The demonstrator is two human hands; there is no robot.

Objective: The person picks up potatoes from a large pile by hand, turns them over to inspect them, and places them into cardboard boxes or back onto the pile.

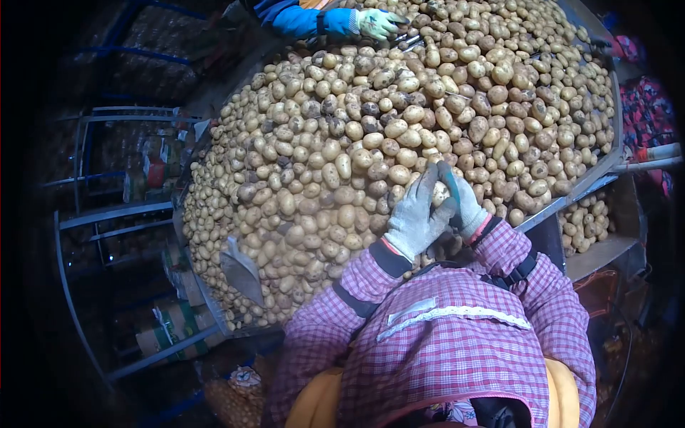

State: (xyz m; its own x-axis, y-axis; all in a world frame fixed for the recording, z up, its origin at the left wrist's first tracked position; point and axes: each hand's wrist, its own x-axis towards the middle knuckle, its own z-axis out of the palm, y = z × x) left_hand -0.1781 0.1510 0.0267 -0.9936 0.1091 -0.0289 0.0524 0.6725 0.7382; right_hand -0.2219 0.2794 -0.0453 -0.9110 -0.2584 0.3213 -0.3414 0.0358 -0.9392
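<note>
My left hand (416,219), in a pale work glove with greyed fingertips, is over the near part of a large potato heap (314,185). Close beside it, my right hand (467,207) wears a similar glove with a teal patch along the fingers. Both hands curl toward each other, thumbs nearly meeting. Between them shows a pale potato (440,193), its lower part hidden by the thumbs. Other potatoes surround the fingertips, some smeared with dark soil.
A metal-edged bin (564,203) holds the heap. Across it reaches another person's gloved hand (380,24) in a blue sleeve. A grey scoop-like piece (242,273) lies on the potatoes at left. A lower compartment (603,258) at right holds more potatoes. Metal rails (118,220) stand at left.
</note>
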